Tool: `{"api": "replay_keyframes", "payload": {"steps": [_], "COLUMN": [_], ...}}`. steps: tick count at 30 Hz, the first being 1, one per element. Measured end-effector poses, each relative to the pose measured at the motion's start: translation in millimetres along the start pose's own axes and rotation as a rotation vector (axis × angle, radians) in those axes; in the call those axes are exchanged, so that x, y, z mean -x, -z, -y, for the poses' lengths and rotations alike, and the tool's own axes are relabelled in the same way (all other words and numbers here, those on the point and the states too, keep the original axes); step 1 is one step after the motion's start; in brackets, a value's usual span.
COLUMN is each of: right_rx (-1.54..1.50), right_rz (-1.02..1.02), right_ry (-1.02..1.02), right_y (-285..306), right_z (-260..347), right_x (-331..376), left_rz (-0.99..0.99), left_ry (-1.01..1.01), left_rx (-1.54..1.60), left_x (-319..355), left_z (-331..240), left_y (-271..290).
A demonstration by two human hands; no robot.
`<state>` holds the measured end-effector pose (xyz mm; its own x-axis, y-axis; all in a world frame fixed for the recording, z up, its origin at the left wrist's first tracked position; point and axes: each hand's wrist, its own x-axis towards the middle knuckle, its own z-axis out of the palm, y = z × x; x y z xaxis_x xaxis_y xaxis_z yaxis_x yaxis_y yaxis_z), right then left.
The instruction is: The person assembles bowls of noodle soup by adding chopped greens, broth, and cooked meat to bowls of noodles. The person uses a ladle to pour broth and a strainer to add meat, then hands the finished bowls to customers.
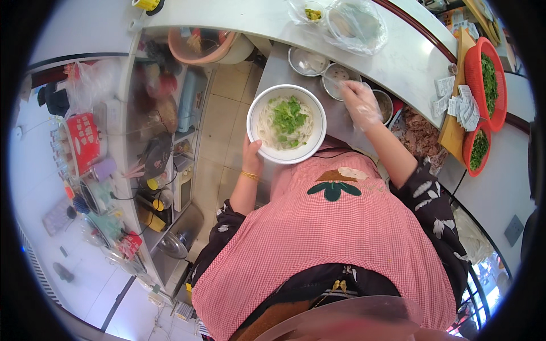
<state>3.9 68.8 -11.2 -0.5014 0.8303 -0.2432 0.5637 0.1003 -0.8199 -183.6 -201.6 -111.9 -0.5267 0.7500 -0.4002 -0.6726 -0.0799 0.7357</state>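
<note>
My left hand (253,157) grips the lower left side of a white bowl (255,143) with a thin dark line round its rim. Pale noodles (265,126) in broth lie in the bowl, topped with chopped green herbs (290,117). In a clear plastic glove, my right hand (362,104) hangs over a round metal container (335,94), its fingers drawn together. What they hold, if anything, is too small and blurred to name. Another metal container (307,62) sits to the left, and a third (384,107) is partly hidden behind the gloved hand.
Sliced brown meat (418,133) lies right of the containers. Red baskets of chopped greens (488,79) (479,149) stand at far right, by paper slips (465,108). A plastic-wrapped bowl (355,25) is on the white counter (406,65). Cluttered shelves (142,227) line the left.
</note>
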Motion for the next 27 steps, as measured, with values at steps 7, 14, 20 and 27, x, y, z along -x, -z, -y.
{"api": "replay_keyframes", "payload": {"steps": [7, 14, 20, 27], "right_rx": [0.263, 0.430, 0.454, 0.011], "right_rz": [-0.135, -0.183, -0.172, -0.131], "right_ry": [0.163, 0.014, -0.014, -0.386], "right_y": [81.6, 73.1, 54.2, 40.6], "right_z": [-31.2, -96.3, -120.9, -131.6], "right_x": [105.6, 124.1, 105.4, 87.0], "left_rz": [0.064, 0.151, 0.213, 0.236], "left_ry": [-0.063, 0.097, 0.152, 0.149], "left_rx": [-0.086, -0.079, -0.114, -0.156], "left_x": [-26.0, -18.4, -15.7, -9.7], "left_z": [-1.4, -6.1, -4.2, -8.4], "left_y": [-8.8, -17.2, -29.8, -27.2]}}
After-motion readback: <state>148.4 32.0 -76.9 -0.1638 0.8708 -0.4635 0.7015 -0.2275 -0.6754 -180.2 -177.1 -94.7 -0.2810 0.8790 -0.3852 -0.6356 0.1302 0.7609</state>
